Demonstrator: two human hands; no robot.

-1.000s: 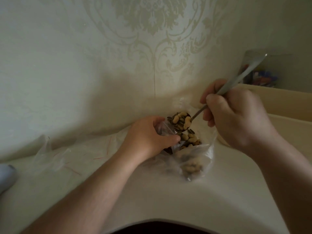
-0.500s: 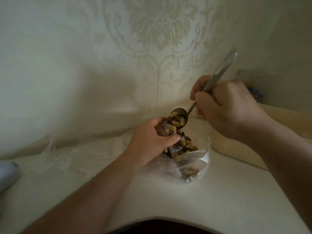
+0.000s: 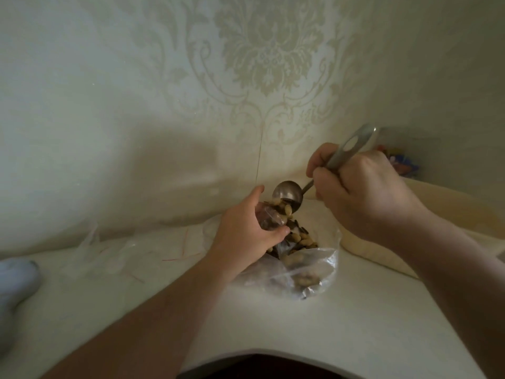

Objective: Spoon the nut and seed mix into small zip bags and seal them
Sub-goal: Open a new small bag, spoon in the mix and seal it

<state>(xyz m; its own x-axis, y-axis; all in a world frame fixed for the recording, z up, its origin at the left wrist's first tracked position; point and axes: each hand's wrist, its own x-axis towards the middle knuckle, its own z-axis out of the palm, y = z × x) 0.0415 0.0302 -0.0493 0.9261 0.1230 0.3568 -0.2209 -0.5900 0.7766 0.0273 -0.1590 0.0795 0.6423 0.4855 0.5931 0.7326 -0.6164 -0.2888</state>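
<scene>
Left hand (image 3: 246,231) pinches a small zip bag (image 3: 269,218) at centre, grip clamped on its mouth. Right hand (image 3: 360,195), grip curled round the handle, tips the metal spoon (image 3: 288,194) so nuts spill into it. The large bag of mix (image 3: 303,266) lies on the desk (image 3: 355,324) just nearer.

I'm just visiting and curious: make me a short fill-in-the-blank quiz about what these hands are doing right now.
1. The right hand grips a metal ____.
2. The spoon is tipped over a small bag held by the ____ hand.
3. Nuts and seeds spill from the spoon's bowl into the ____.
4. Behind the left hand, a larger clear bag of mix lies on the ____.

Missing words: spoon; left; bag; table
</scene>
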